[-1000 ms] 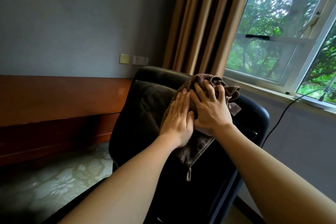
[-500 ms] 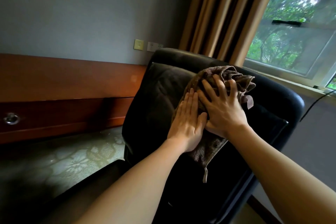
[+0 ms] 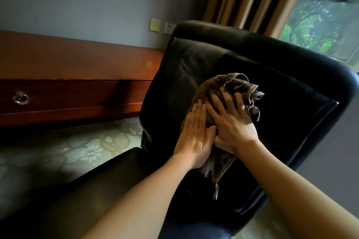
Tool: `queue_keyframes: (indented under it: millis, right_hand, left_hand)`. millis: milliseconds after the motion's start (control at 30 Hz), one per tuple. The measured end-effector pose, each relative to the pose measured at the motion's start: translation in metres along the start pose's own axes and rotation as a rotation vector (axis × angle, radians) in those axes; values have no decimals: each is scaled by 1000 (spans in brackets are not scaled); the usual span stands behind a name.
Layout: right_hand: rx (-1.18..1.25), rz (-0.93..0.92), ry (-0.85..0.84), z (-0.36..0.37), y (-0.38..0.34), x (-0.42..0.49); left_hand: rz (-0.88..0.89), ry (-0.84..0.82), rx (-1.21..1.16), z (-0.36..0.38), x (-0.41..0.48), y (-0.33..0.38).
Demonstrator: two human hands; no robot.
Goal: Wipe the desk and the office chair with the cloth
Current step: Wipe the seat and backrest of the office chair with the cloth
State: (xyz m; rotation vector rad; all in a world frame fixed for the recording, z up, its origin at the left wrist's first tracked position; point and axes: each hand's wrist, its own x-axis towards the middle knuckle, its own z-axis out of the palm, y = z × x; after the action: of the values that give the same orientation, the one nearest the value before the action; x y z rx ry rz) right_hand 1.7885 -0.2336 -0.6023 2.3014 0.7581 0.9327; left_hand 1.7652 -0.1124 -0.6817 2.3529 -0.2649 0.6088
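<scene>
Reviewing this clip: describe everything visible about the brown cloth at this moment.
The cloth is dark brown, with a looped, terry-like texture and a hemmed edge. It lies bunched against the front of the black office chair backrest, crumpled into folds at its upper right, with one corner hanging down as a narrow tail. The left hand lies flat on its lower left part, fingers together; the right hand presses its middle with fingers spread. Both palms cover much of it. Whether it is damp cannot be told.
</scene>
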Motion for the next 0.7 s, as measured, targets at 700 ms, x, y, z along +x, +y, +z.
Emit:
queue_keyframes:
  millis: [700]
  right_hand:
    - [83, -133, -163, 40, -99, -50]
  left_hand:
    - [-130, -237, 68, 35, -94, -60]
